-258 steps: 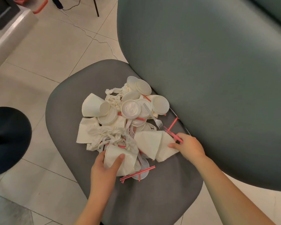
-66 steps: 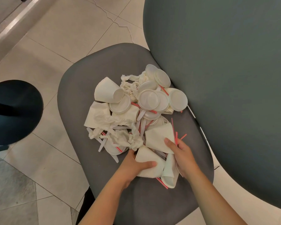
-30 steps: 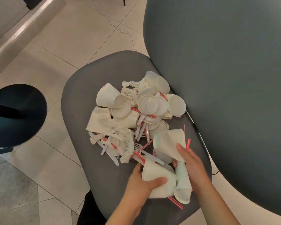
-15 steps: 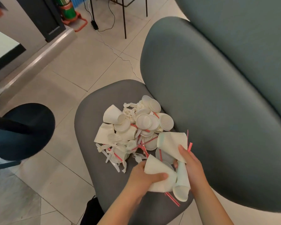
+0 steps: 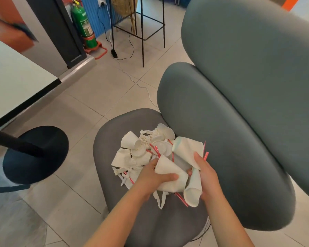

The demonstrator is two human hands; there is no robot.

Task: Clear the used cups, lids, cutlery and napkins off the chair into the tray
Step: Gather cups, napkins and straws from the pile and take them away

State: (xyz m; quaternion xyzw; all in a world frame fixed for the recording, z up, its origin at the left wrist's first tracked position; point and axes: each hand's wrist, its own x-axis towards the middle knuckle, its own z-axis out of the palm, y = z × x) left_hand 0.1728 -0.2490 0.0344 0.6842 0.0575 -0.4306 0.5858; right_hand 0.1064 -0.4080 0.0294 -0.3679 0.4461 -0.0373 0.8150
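Paper cups (image 5: 171, 177) half hidden under both hands

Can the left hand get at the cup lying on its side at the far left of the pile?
Probably not yet: the left hand is full, clamped on a flattened cup. The path to the tipped cup is open from above.

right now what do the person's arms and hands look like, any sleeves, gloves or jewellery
Both forearms are bare from the bottom edge of the picture up to the hands, with no sleeve in sight. The left hand and right hand wear no gloves. No watch, bracelet or band shows on either wrist, and no ring shows on the visible fingers. The nails look short and unpainted, though the picture is slightly blurred.
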